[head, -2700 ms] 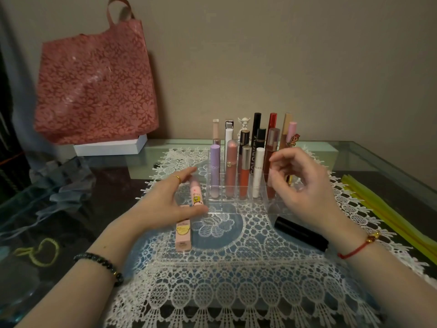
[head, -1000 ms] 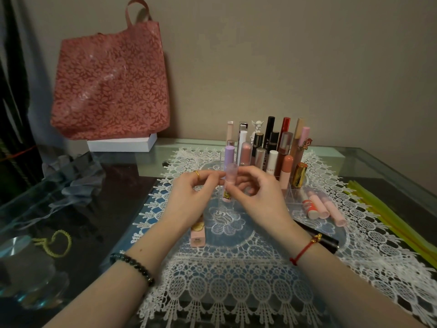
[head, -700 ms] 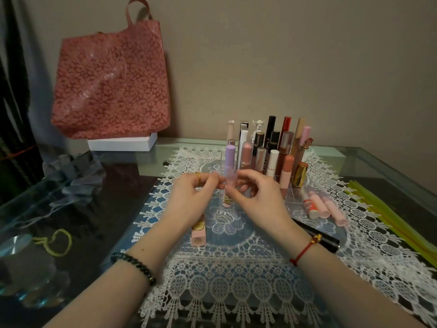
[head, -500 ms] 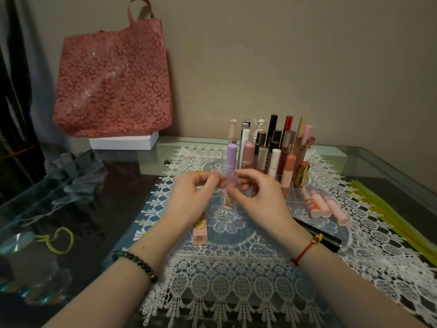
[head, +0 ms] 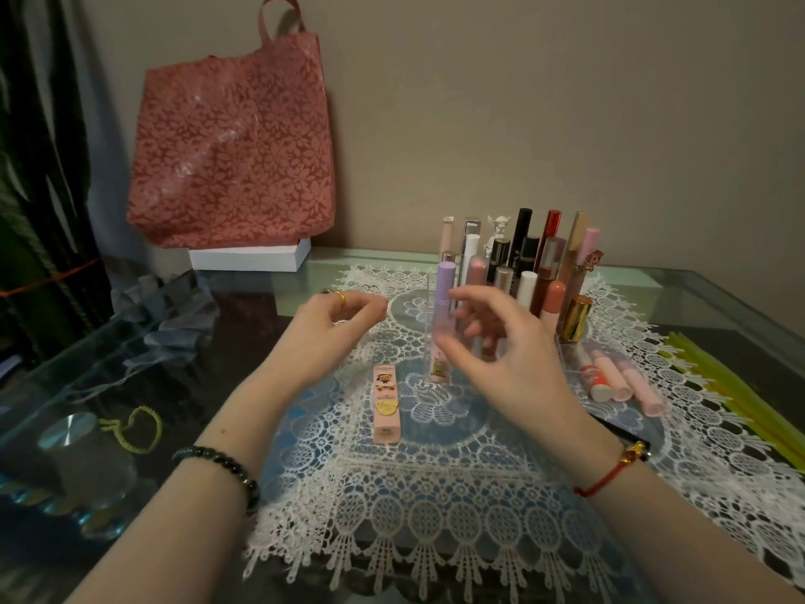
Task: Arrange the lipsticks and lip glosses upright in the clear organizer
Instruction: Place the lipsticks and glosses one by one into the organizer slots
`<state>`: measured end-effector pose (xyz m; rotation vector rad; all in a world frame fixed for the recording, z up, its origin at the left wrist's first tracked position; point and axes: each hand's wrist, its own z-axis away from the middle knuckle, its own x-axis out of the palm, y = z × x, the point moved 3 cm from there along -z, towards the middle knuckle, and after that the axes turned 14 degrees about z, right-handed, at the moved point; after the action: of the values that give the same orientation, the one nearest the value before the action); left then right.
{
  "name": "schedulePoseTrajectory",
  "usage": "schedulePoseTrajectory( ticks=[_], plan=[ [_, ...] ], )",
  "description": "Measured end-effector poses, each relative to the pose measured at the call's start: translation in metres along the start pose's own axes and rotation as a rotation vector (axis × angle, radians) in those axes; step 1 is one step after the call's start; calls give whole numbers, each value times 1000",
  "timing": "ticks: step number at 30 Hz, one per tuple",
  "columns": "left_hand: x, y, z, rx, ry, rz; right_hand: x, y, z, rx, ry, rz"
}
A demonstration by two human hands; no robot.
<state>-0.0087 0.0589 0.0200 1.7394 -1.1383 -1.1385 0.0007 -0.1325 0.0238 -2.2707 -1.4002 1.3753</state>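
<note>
Scene: a person sits at a glass table (head: 718,298) spread with a lace mat (head: 435,494), sorting lip products into a clear organizer (head: 429,307)
Step in hand: a pink gloss (head: 439,350) stands upright in the organizer's front-left slot, just before the lilac tube (head: 446,283); both hands hang beside it, so the placing looks done
Left hand (head: 335,326): fingers loosely curled and apart, holding nothing, left of the organizer
Right hand (head: 501,359): fingers spread apart, empty, in front of the organizer's middle, near the pink gloss but not touching it
Already stowed: a cluster of tubes upright in the rear rows
Still lying flat: a boxed gloss (head: 385,403) on the mat between the hands; three glosses (head: 618,379) to the right of the organizer; a black tube (head: 610,425) partly hidden under the right wrist
Next move, as judged: pick up the boxed gloss, nearest the left hand, turn it upright and lower it into a free front slot without knocking the neighbours
</note>
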Motion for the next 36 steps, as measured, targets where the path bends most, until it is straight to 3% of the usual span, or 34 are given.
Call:
schedulePoseTrajectory(
  ticks=[5, 10, 25, 36],
  plan=[
    [-8, -17, 4, -48, -80, -174, 17, -12, 19, -88, -340, 65],
    [-5, -20, 7, -54, -135, -230, 32, -14, 30, -135, -474, 149],
    [2, -17, 10, -69, -157, -150, 38, -8, 30, -54, -477, 161],
    [5, -9, 9, -61, -110, 236, 33, -8, 27, -16, -390, 68]
  ],
)
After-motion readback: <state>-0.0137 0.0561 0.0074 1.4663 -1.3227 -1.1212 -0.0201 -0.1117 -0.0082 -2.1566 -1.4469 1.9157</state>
